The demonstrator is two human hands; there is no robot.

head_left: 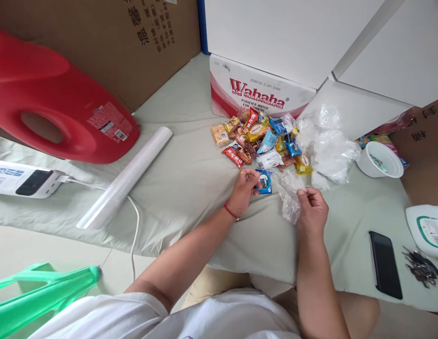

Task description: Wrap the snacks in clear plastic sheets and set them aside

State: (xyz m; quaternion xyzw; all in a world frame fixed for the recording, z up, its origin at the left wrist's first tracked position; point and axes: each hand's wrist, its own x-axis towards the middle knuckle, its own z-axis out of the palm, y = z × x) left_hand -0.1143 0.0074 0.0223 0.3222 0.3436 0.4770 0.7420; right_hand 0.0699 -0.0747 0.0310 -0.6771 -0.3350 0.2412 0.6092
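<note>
1. Table cloth (190, 160): grey-green, wrinkled, under everything below.
2. Red jug (63, 80): left side, in front of a brown cardboard box (99, 37).
3. Wahaha carton (254, 87): white and red, at the back, directly behind the snacks.
4. Snack pile (256, 132): mixed wrapped pieces, heaped loosely against the carton's front.
5. Crumpled clear plastic (331, 155): heap just right of the snacks, near a white bowl (393, 164).
6. Film roll (125, 179): lying diagonally on the left, white cable (136, 221) running under it.
7. Phone (385, 263): right side, screen up, dark. Keys (419, 270) just beside it.
8. Right hand (312, 205): thumb and index pinched together on the edge of a clear bag, other fingers curled in.
9. Clear bag (291, 205): crumpled, between the hands, in front of the snacks.
10. Left hand (244, 186): red bracelet (231, 212) at wrist. Fingers curled, tips closed on the left edge of a blue packet.
11. Blue packet (266, 182): at the near edge of the pile, left of the clear bag.
</note>
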